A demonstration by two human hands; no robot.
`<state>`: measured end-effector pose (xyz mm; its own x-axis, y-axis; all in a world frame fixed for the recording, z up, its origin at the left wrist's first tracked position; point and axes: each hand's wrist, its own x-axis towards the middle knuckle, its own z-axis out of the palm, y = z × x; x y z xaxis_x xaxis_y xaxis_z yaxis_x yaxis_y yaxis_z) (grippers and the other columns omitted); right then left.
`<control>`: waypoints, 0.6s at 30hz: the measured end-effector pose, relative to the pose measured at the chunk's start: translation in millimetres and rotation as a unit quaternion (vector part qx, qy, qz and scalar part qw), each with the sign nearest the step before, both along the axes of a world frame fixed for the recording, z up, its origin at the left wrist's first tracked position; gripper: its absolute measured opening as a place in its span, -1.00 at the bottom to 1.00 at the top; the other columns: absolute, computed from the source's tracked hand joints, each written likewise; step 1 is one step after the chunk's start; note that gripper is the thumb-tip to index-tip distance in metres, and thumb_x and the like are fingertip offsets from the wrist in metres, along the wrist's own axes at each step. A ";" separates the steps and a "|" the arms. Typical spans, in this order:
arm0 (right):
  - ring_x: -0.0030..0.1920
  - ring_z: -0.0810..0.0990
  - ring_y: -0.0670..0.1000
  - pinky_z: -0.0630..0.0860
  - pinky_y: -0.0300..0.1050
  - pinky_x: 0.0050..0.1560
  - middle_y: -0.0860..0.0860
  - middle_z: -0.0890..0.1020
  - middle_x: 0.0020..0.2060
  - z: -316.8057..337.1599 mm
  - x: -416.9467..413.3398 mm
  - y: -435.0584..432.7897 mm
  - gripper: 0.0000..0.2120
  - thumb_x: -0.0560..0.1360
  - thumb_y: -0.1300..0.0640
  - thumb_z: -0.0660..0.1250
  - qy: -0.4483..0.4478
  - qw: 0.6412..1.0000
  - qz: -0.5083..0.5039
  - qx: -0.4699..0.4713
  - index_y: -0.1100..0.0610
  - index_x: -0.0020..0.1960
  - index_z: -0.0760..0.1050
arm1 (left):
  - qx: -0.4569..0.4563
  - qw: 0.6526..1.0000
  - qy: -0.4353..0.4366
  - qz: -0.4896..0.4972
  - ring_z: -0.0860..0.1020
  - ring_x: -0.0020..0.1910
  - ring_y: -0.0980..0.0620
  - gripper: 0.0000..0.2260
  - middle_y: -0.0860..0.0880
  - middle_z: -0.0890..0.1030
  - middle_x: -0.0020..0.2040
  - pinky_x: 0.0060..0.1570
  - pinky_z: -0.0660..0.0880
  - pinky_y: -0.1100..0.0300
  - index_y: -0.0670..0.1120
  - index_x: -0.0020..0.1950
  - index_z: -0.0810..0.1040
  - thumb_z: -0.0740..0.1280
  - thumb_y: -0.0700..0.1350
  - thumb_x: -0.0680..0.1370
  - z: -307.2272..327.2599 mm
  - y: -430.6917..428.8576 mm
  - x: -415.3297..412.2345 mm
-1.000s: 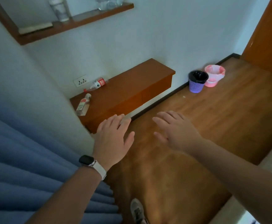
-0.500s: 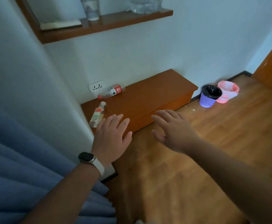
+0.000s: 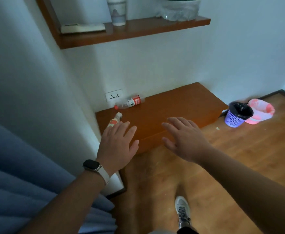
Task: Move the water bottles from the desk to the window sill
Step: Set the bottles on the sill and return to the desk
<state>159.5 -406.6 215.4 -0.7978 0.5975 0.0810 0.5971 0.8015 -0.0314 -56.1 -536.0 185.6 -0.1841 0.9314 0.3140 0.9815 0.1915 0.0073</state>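
Observation:
Two plastic water bottles lie on their sides at the left end of a low brown wooden desk (image 3: 175,102). The red-labelled bottle (image 3: 129,102) rests against the wall under a socket. A second bottle (image 3: 115,119) with a white cap lies nearer, its lower part hidden behind my left hand (image 3: 118,146). That hand hovers flat with fingers spread, holding nothing, a watch on its wrist. My right hand (image 3: 184,137) is stretched out over the desk's front edge, also spread and empty. No window sill is in sight.
A wooden wall shelf (image 3: 138,31) above the desk carries a cup, a flat white object and a clear container. A purple bin (image 3: 236,115) and a pink bin (image 3: 260,114) stand on the wood floor to the right. Blue curtain (image 3: 20,183) hangs at left. My shoe (image 3: 182,211) is below.
The view has drawn closer to the desk and tilted up. Both hands have moved forward over its front edge, and my left hand now covers part of the nearer bottle.

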 end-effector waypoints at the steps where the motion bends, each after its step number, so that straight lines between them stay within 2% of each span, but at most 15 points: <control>1: 0.50 0.23 0.07 0.14 0.06 0.47 -0.03 0.31 0.49 -1.4 -4.5 10.0 -0.47 0.60 -0.28 -0.01 0.001 1.000 0.009 -0.005 -0.09 0.50 0.19 | 0.001 1.000 0.007 0.007 0.51 0.32 -0.14 -0.60 -0.10 0.57 0.31 0.27 0.42 -0.15 -0.03 0.33 0.54 0.27 0.13 0.57 0.1 6.2 -1.4; 7: 0.53 0.15 0.06 0.06 0.05 0.49 -0.05 0.24 0.52 -0.4 -25.4 83.1 -0.47 0.60 -0.26 0.00 0.021 0.997 0.065 -0.028 -0.10 0.52 0.17 | -0.019 0.997 0.028 0.075 0.47 0.36 -0.16 -0.56 -0.12 0.55 0.34 0.31 0.41 -0.18 -0.04 0.35 0.52 0.15 0.13 0.58 8.5 55.4 -2.9; 11: 0.51 0.20 0.07 0.10 0.04 0.47 -0.03 0.29 0.50 4.5 -25.1 142.3 -0.48 0.60 -0.25 0.03 0.035 0.994 0.099 -0.023 -0.08 0.50 0.22 | -0.037 0.992 0.045 0.110 0.45 0.40 -0.14 -0.57 -0.09 0.52 0.39 0.34 0.40 -0.17 0.00 0.41 0.48 0.25 0.15 0.59 19.0 103.5 5.6; 15: 0.46 0.31 0.10 0.21 0.08 0.43 0.01 0.39 0.45 3.8 -19.5 196.5 -0.51 0.60 -0.22 0.08 0.045 0.990 0.134 -0.020 -0.04 0.45 0.32 | -0.047 0.985 0.043 0.159 0.43 0.41 -0.12 -0.58 -0.07 0.52 0.39 0.36 0.39 -0.17 0.02 0.39 0.49 0.28 0.15 0.58 27.3 151.3 21.5; 18: 0.44 0.36 0.11 0.26 0.09 0.40 0.02 0.44 0.42 -1.0 -13.2 227.2 -0.53 0.60 -0.20 0.10 0.049 0.987 0.152 -0.025 -0.02 0.42 0.37 | -0.031 0.985 0.060 0.161 0.47 0.38 -0.15 -0.58 -0.09 0.55 0.36 0.33 0.37 -0.18 -0.01 0.37 0.52 0.33 0.13 0.56 24.6 175.8 35.2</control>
